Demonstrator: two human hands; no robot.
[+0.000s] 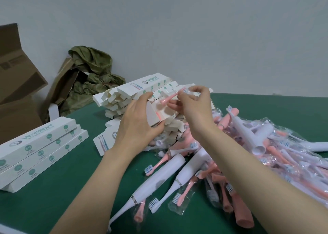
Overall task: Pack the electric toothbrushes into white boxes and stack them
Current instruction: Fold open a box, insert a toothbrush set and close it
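My left hand [136, 122] grips an open white box [156, 115] by its side, in front of the pile of empty white boxes [124, 95]. My right hand [193, 104] pinches a pink brush head [169, 97] just above the box's open end. A pink part shows inside the box. Three packed white boxes [40, 150] lie stacked at the left on the green table [71, 189]. A heap of white and pink toothbrush handles and bagged brush heads [239, 154] covers the right side.
Brown cardboard cartons [16, 84] stand at the far left. A crumpled olive-green bag [90, 77] in a brown carton sits behind the table against the pale wall. One flat white box [104, 141] lies under my left forearm.
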